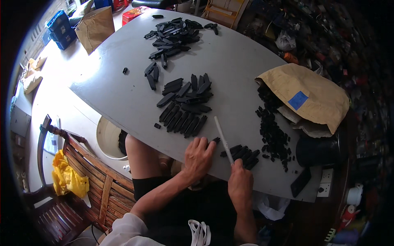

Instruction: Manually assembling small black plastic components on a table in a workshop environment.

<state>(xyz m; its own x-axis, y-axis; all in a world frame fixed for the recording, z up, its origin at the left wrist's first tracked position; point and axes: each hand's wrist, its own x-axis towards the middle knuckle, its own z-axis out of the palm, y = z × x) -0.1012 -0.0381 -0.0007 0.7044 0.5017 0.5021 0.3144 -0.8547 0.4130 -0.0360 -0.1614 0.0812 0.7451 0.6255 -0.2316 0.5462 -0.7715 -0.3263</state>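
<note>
My left hand [198, 157] lies flat on the grey table [123, 94], fingers spread, its fingertips touching a small black part [216, 140]. A thin white stick [223, 139] is gripped in my right hand [240, 182] and angles up and away across the table. Just right of the stick lies a short row of long black plastic pieces [243, 154]. Ahead of my hands several more black pieces [183, 121] are lined up side by side, with a looser heap [189, 93] behind them.
A brown paper bag [312, 94] with a blue patch spills small black parts [274, 133] at the right. Another pile of black pieces [172, 37] lies at the far end. A wooden chair [82, 180] with a yellow cloth stands at the left; a white power strip [325, 182] sits at the table's right corner.
</note>
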